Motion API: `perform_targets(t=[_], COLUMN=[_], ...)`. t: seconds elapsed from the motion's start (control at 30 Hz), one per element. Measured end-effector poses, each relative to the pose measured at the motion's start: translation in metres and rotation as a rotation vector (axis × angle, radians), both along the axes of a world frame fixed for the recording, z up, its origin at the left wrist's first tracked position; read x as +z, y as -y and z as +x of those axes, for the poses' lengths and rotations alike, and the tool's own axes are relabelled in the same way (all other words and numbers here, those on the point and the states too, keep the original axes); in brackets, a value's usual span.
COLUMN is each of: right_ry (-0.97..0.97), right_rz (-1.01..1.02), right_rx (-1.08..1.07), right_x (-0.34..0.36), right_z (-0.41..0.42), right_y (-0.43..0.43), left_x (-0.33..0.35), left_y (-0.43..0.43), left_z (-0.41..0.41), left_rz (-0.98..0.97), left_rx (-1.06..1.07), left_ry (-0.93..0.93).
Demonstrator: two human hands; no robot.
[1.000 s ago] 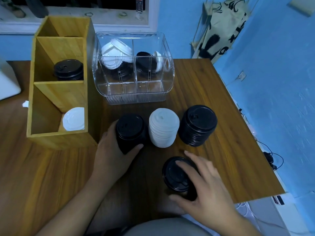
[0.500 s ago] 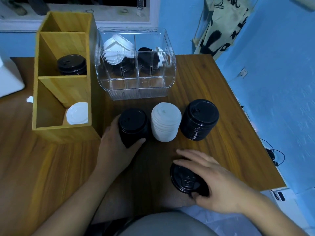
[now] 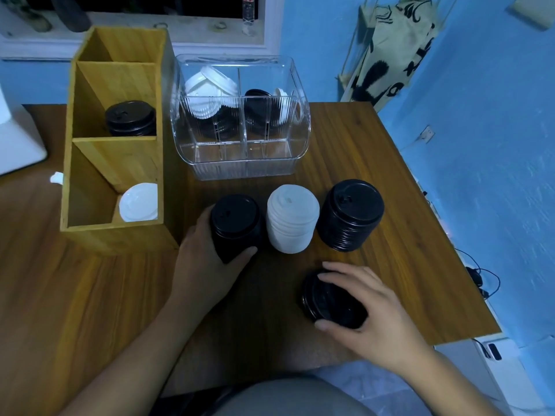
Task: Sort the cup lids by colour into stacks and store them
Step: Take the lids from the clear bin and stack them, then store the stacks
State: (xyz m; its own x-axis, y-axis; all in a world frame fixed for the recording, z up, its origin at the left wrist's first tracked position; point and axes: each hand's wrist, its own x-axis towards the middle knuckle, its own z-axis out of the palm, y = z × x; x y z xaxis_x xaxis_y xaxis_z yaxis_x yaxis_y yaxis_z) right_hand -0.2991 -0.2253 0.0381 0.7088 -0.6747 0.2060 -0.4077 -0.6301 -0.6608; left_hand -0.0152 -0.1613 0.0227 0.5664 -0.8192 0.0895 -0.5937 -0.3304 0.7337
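Note:
Three lid stacks stand in a row mid-table: a black stack (image 3: 235, 225), a white stack (image 3: 292, 222) and a wider black stack (image 3: 350, 214). My left hand (image 3: 207, 265) grips the left black stack from its near side. My right hand (image 3: 369, 313) holds a short black lid stack (image 3: 324, 301), tilted, near the table's front edge, with fingers over its top and thumb beneath. The wooden organizer (image 3: 90, 145) holds black lids (image 3: 130, 118) in its middle compartment and white lids (image 3: 138, 202) in its front one.
A clear plastic bin (image 3: 240, 163) behind the row holds mixed white and black lids. A white object (image 3: 18, 139) sits at the far left. The table's right edge (image 3: 450, 250) drops off beside a blue wall with cables. My lap is below the front edge.
My right hand has tilted the short black stack and closed round it, drawing it slightly toward the front edge. My left hand stays on the left black stack.

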Motion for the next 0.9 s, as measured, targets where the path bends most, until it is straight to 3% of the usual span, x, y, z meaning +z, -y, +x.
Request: perform_targets(t=[0.13, 0.27, 0.47, 0.7, 0.9], right_ry=[0.137, 0.017, -0.174, -0.045, -0.042], right_rz=[-0.178, -0.359, -0.282, -0.35, -0.355], right_rx=[-0.07, -0.175, -0.174, -0.187, -0.207], right_x=[0.047, 0.072, 0.05, 0.017, 0.012], right_z=[0.009, 0.024, 0.032, 0.025, 0.024], right_y=[0.03, 0.075, 0.104, 0.101, 0.097], left_x=[0.0, -0.003, -0.003, -0.002, -0.002], left_y=[0.002, 0.001, 0.001, 0.0, -0.003], left_z=[0.0, 0.001, 0.0, -0.004, -0.013], left_rz=[0.056, 0.037, 0.034, 0.001, -0.052], left_rx=[0.008, 0.002, 0.0, 0.016, -0.075], left_ry=[0.023, 0.031, 0.035, 0.041, 0.288])
